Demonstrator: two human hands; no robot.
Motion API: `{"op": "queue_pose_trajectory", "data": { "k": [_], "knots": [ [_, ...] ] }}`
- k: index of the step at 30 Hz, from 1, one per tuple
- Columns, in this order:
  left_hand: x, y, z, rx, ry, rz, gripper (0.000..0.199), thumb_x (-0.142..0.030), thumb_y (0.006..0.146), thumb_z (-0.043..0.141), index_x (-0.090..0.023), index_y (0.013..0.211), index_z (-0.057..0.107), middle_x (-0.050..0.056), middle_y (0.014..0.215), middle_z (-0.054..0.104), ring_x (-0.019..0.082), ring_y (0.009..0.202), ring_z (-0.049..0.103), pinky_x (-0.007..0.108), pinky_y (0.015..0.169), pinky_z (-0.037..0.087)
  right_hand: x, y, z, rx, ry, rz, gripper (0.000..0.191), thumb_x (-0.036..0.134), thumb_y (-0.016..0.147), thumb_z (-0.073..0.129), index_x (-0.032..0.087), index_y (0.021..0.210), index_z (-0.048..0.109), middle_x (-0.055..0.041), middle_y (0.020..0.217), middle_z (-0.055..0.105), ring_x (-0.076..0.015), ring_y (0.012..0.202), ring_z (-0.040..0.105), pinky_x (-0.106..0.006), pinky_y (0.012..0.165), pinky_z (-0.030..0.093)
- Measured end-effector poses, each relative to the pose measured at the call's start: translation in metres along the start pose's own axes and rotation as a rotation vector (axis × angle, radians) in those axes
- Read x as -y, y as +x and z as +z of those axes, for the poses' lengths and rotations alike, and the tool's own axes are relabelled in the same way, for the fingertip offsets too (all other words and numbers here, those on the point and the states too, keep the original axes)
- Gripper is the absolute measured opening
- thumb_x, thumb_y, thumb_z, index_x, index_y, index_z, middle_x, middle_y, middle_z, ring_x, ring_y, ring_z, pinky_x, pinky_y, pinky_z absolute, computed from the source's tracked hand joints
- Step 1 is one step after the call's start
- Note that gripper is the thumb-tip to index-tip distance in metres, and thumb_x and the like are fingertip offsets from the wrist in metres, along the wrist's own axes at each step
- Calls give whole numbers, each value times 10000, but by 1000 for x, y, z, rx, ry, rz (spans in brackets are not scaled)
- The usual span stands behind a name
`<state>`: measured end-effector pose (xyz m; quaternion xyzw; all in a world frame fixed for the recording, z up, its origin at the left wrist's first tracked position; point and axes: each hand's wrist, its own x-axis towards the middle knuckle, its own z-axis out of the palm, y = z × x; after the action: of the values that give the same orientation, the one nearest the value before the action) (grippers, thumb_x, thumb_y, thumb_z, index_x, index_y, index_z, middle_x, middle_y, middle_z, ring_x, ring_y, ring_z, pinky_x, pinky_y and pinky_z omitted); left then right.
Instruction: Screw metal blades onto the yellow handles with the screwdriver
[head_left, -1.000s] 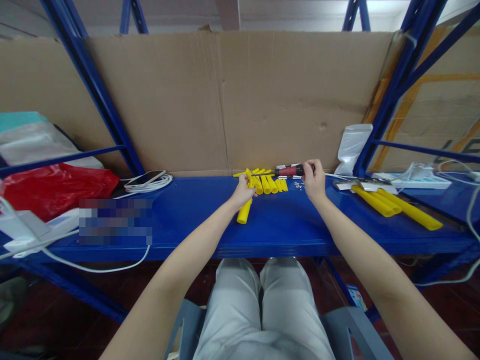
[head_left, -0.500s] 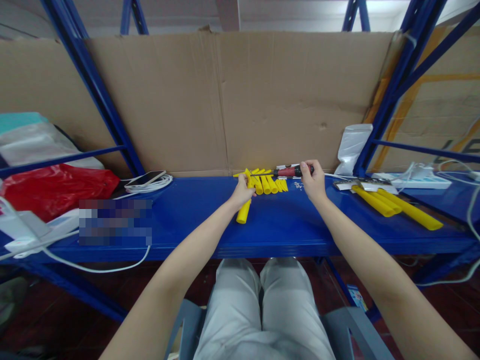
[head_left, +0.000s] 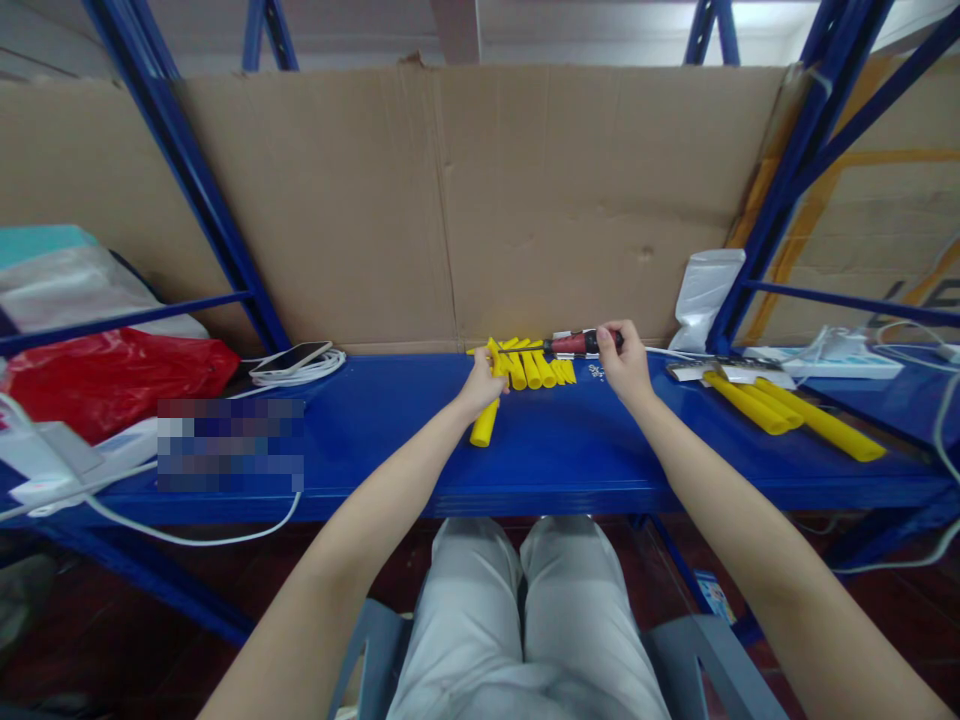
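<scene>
My left hand (head_left: 480,384) is closed around a yellow tube (head_left: 484,423), whose wide end points toward me over the blue shelf (head_left: 390,430). In my right hand (head_left: 624,362) is the dark end of a red and black screwdriver (head_left: 574,343). Its thin shaft points left, toward the top of the held tube; whether the tip touches it is too small to tell. Behind and between my hands, several yellow pieces (head_left: 533,372) lie side by side. Small pale bits (head_left: 597,371) are on the shelf near my right fingers.
On the right lie larger yellow tubes (head_left: 817,415) with metal pieces, and a white power strip (head_left: 855,365). A phone (head_left: 301,357) on coiled cable, a red bag (head_left: 120,375) and white cables are at the left. Cardboard (head_left: 525,200) stands behind the shelf.
The screwdriver and my right hand have shifted very slightly left. The lower end of the held yellow tube has moved a little left.
</scene>
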<state>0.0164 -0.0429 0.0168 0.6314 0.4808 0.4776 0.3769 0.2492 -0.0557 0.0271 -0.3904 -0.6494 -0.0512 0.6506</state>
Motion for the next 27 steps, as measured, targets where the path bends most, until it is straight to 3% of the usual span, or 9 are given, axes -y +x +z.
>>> {"op": "queue_pose_trajectory", "data": {
  "k": [7, 20, 27],
  "knots": [
    [-2, -2, 0, 4, -5, -2, 511, 4, 725, 514, -244, 1130, 327, 20, 1065, 591, 51, 494, 537, 166, 389, 388, 8, 1, -5, 6, -67, -50, 447, 646, 911, 404, 222, 936, 544, -34, 798, 606, -180, 716, 562, -320, 674, 463],
    [-5, -2, -1, -16, -15, -19, 490, -18, 745, 526, -245, 1131, 327, 33, 1094, 599, 36, 486, 529, 147, 378, 385, 9, 1, -6, 75, 39, 15, 492, 695, 875, 424, 228, 1000, 514, -45, 847, 568, -205, 807, 580, -367, 775, 486],
    [-6, -2, -2, -50, -14, -33, 468, -28, 769, 532, -242, 1130, 324, 41, 1136, 593, 25, 490, 532, 140, 389, 389, -1, 0, 0, 136, 133, 82, 511, 702, 866, 445, 237, 1065, 516, -14, 758, 520, -183, 676, 538, -355, 676, 486]
  ]
}}
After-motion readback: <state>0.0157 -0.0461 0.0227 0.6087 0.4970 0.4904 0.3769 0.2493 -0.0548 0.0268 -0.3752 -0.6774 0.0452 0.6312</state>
